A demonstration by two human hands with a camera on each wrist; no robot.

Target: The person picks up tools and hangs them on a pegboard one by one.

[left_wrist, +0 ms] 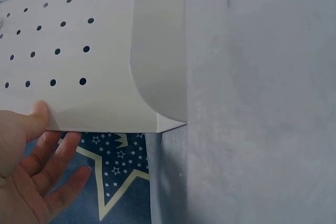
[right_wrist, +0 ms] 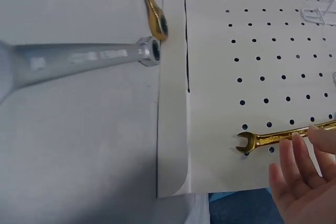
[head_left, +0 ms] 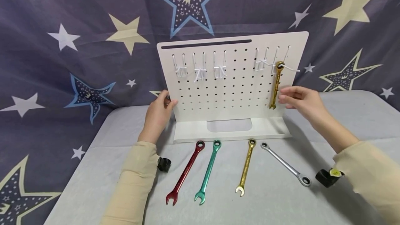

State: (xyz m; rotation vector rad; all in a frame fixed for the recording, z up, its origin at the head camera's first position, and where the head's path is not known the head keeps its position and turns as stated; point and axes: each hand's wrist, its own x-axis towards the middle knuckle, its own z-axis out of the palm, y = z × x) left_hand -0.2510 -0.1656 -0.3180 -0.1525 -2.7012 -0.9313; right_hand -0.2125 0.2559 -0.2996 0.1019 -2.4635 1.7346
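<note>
My left hand (head_left: 157, 115) grips the left edge of a white pegboard (head_left: 212, 96); in the left wrist view the thumb (left_wrist: 38, 119) lies on its front face and the other fingers curl behind. A gold combination wrench (head_left: 275, 86) hangs by its ring end from a hook at the board's right, open end down. My right hand (head_left: 301, 101) is right beside its shaft, fingers loosely bent and not wrapped round it. In the right wrist view the fingertips (right_wrist: 296, 140) overlap the shaft.
On the grey cloth before the board lie a red wrench (head_left: 185, 173), a green wrench (head_left: 208, 173), another gold wrench (head_left: 246, 167) and a silver double-ring wrench (head_left: 285, 164). Several white hooks (head_left: 200, 68) line the upper board. A star-patterned curtain (head_left: 93, 44) hangs behind.
</note>
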